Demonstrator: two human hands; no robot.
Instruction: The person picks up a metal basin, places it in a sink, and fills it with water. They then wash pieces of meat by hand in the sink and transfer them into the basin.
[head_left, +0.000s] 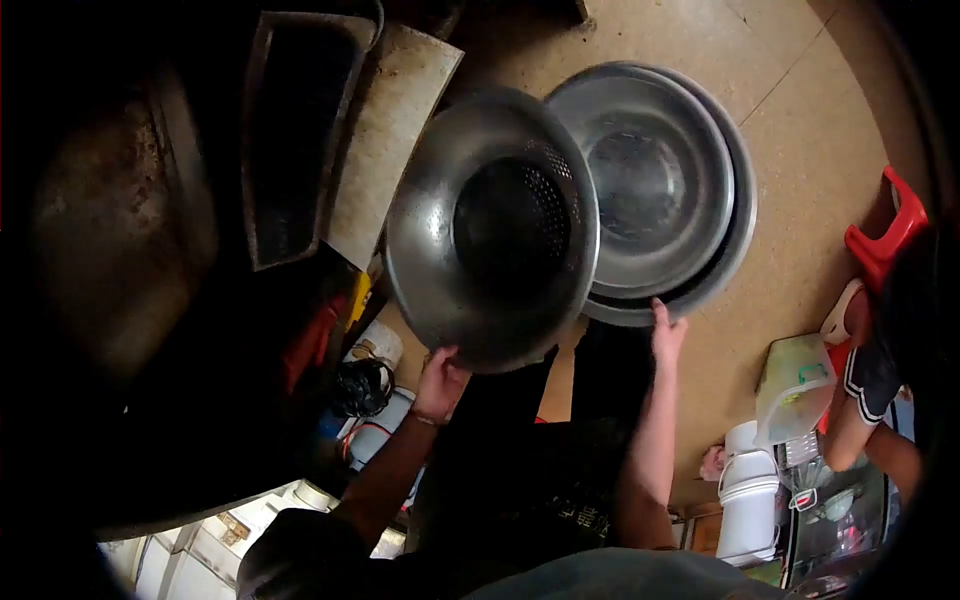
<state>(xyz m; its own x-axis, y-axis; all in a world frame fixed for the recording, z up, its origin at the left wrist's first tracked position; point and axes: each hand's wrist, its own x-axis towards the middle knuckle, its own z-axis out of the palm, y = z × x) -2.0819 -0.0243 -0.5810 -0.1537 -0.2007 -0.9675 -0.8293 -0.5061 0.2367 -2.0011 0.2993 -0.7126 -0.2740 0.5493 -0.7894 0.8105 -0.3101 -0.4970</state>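
A colander (490,225), held at its near rim by the left hand (440,380), overlaps the left side of two nested basins (650,190) on the floor (800,130). The right hand (668,335) touches the basins' near rim, and a stool (890,235) stands to the right.

Tan floor tiles (800,150) run across the far and right side of the room. On the right stands a red plastic stool (888,235), and just near of it another person sits at the edge, a bare leg (850,425) showing below dark shorts with white stripes (868,375). Beside that leg is a cloudy plastic container (795,385), tilted, with white lidded buckets (748,500) nearer still. To the left, a big blackened pan (110,220) lies in shadow. Right of it are a dark rectangular tray (295,130) and a pale worn board (390,130). Lower down sit a white jar (378,343) and a coil of black cable (362,388).
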